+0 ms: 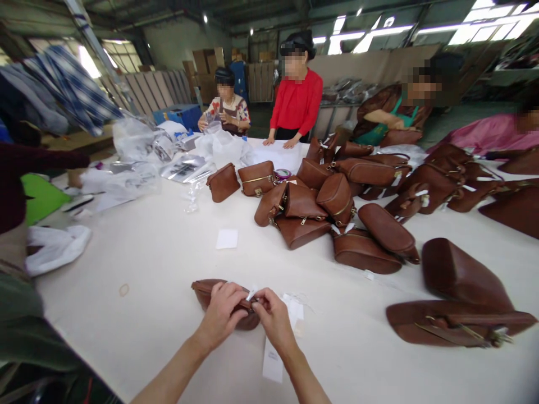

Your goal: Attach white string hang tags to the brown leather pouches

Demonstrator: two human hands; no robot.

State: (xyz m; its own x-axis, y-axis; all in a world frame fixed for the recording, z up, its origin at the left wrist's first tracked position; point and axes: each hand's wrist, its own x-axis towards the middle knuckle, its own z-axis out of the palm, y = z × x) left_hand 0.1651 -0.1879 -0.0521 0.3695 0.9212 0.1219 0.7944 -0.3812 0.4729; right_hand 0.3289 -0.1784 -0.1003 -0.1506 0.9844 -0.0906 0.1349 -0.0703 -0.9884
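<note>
White table (147, 314) under brown bag (205, 290) (others (334, 196) heaped right), cartons (204, 62) behind.

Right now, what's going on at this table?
Someone's left hand grips a small brown bag on the table, while the right hand has its fingers at one end; exactly what they hold is too small to tell. A white paper slip lies by the right wrist. Further off, many brown bags are heaped together, and a person in red has both hands on a white sheet.
</note>
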